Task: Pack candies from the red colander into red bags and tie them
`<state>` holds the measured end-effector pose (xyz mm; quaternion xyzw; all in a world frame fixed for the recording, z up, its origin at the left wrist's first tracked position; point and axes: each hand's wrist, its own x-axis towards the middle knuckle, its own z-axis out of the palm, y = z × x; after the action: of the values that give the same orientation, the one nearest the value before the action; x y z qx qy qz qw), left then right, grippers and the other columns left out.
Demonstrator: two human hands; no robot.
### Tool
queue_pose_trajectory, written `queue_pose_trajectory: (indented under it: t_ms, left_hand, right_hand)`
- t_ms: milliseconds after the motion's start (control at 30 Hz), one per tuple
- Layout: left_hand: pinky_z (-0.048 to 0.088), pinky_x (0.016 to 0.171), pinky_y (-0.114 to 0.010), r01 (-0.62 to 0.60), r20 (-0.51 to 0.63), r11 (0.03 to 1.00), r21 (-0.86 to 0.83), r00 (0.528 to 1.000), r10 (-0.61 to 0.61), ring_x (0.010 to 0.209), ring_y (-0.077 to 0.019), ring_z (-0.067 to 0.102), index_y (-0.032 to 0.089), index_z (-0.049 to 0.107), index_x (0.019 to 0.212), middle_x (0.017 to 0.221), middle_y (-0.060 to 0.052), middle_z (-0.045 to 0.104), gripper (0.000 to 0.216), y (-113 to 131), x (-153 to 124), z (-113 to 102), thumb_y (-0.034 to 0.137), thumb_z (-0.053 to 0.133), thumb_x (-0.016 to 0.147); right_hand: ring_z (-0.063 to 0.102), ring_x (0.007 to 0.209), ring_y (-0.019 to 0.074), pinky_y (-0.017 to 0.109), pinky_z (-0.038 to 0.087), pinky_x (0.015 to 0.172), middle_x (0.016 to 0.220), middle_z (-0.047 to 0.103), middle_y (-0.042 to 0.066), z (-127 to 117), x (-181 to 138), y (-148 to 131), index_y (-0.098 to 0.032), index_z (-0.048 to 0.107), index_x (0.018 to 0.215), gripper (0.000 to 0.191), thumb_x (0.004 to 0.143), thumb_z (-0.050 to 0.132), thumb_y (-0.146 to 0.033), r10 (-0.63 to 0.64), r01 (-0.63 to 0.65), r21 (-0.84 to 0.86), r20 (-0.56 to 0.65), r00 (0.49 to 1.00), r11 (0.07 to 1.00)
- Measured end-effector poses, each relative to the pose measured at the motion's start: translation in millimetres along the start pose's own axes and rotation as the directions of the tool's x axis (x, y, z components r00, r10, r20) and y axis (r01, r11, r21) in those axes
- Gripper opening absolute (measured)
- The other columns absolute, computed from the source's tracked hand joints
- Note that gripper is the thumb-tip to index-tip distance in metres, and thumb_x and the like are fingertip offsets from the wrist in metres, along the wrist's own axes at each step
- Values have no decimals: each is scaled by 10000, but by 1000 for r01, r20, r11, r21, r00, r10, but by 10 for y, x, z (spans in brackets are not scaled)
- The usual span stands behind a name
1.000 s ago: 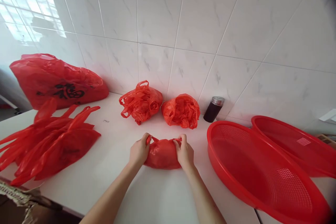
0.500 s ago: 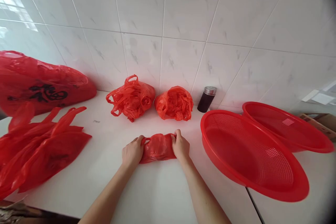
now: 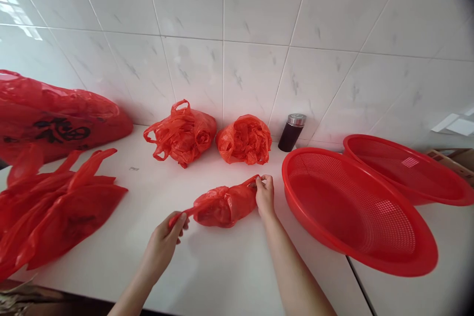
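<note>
A bundled red plastic bag (image 3: pixel 225 206) is stretched between my two hands, over the white table. My left hand (image 3: pixel 168 232) is closed on one twisted handle of it, pulled out to the lower left. At the bag's upper right, my right hand (image 3: pixel 265 192) pinches the other handle. The middle of the bag bulges, and what it contains is hidden. Behind it sit two crumpled red plastic bags, one with loop handles (image 3: pixel 181 133) and one rounder (image 3: pixel 244 140).
Two red plastic colanders stand at the right, a near one (image 3: pixel 348 217) and a far one (image 3: pixel 407 170). A dark flask (image 3: pixel 292 133) is by the tiled wall. At the left lie flat red bags (image 3: pixel 66 212) and a large printed red bag (image 3: pixel 66 123).
My left hand has moved down and left, drawing a handle out from the bag. My right hand has risen slightly with the other handle. The bag now sits at a slant.
</note>
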<state>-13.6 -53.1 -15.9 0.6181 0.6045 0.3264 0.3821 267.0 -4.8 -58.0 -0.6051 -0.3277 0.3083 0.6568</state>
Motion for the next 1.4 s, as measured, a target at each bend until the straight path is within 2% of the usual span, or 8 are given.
queue_pose_trajectory:
  t_ms: [133, 200, 333, 467, 600, 900, 1267, 1400]
  left_hand:
    - [522, 738, -360, -345, -314, 899, 269, 851, 420, 1037, -270, 597, 255, 556, 1174, 1212, -96, 614, 354, 333, 17, 141, 474, 547, 896]
    - [483, 892, -415, -499, -183, 749, 436, 766, 617, 1161, -284, 541, 263, 570, 1209, 1268, -98, 602, 303, 454, 91, 307, 362, 529, 926]
    - [447, 932, -444, -528, 153, 662, 532, 829, 538, 1137, -293, 558, 228, 565, 1271, 1269, -97, 631, 381, 483, 354, 670, 179, 491, 901]
    - [479, 810, -419, -480, 207, 686, 547, 871, 445, 989, -302, 626, 192, 622, 1196, 1121, -112, 686, 373, 423, 559, 807, 139, 471, 858]
    - [491, 695, -352, -440, 259, 729, 524, 898, 355, 849, -255, 662, 217, 679, 1016, 1005, -76, 705, 253, 418, 634, 672, 235, 463, 885]
    - [503, 707, -318, -335, 118, 790, 514, 940, 321, 779, -194, 656, 211, 613, 1062, 1086, -75, 624, 268, 393, 473, 276, 224, 404, 893]
    - [486, 696, -306, -364, -17, 804, 470, 907, 421, 818, -194, 647, 235, 659, 926, 987, -42, 662, 260, 402, 331, 265, 184, 417, 843]
    - [465, 603, -277, -399, 27, 810, 430, 903, 430, 659, -156, 599, 213, 617, 688, 797, -19, 622, 227, 474, 275, 400, 175, 442, 829]
  right_hand:
    - [675, 733, 210, 333, 509, 707, 735, 681, 3, 9, -86, -142, -256, 406, 1078, 308, 903, 444, -507, 2, -4, 33, 67, 998, 999]
    - [679, 803, 215, 338, 506, 742, 789, 695, 12, 19, -135, -200, -256, 408, 1184, 395, 896, 479, -517, -16, 13, 26, 112, 994, 1000]
    - [658, 944, 214, 365, 487, 881, 966, 690, 38, 6, -223, -234, -252, 352, 1380, 668, 811, 650, -435, -69, 80, -37, 232, 970, 996]
    - [508, 1273, 244, 412, 424, 1033, 1376, 538, 67, -62, -268, -190, -336, 279, 1505, 911, 712, 705, -191, -123, 275, -230, 514, 849, 933]
    - [561, 1197, 202, 404, 447, 1016, 1361, 555, 37, -107, -241, -147, -375, 308, 1506, 835, 762, 474, -34, -188, 394, -212, 620, 761, 894]
    - [605, 1054, 201, 371, 456, 982, 1123, 661, 44, 115, -412, -237, -266, 630, 1191, 563, 742, 404, -14, -432, 508, -60, 447, 783, 859]
    - [661, 851, 206, 320, 516, 742, 944, 712, 24, 102, -554, -405, -232, 652, 957, 159, 880, 519, -275, -199, 328, -107, 606, 770, 939]
    - [624, 843, 244, 390, 457, 830, 879, 702, 43, 111, -609, -495, -230, 640, 881, 279, 852, 623, -507, -241, 471, -311, 560, 793, 825]
